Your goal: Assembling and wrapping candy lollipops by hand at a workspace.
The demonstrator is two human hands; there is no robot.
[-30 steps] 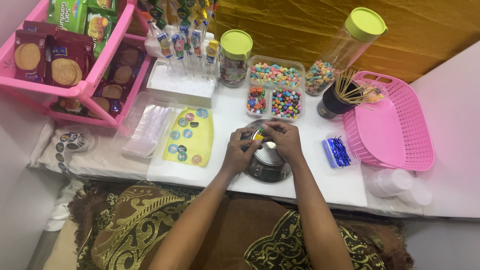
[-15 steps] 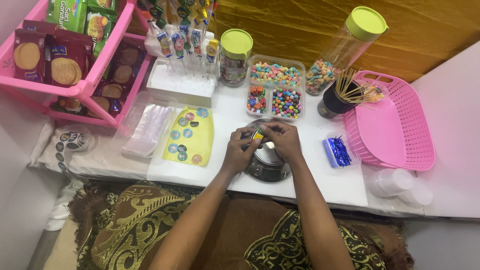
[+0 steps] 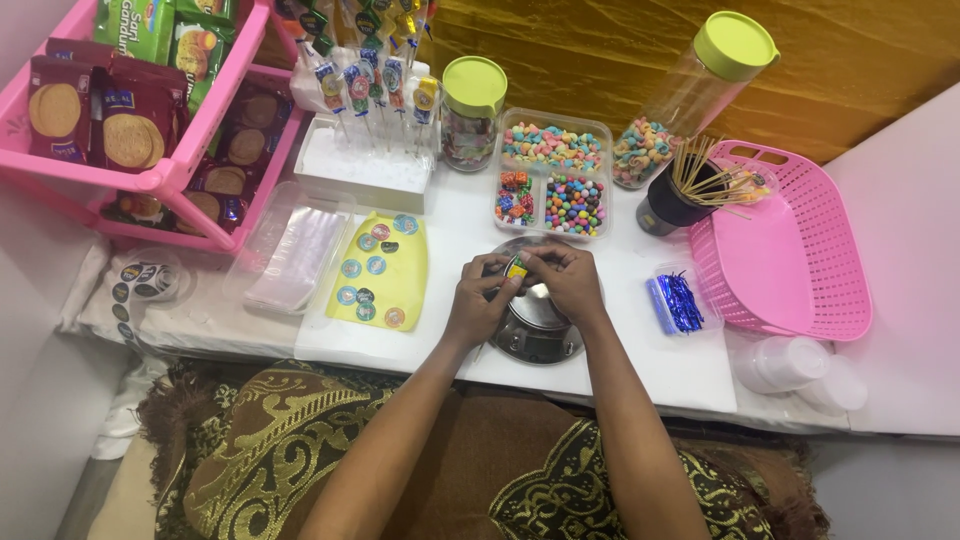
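Observation:
My left hand and my right hand meet over a round steel scale on the white table. Between the fingertips of both hands sits a small yellow-green wrapped candy. Just beyond the hands stands a clear divided tray of coloured candies. A yellow sheet with round stickers lies to the left of my left hand.
A pink rack of biscuit packs stands at the far left, with lollipops in a white foam block beside it. Two green-lidded jars, a dark cup of wooden skewers, a pink basket, blue twist ties and clear cups lie to the right.

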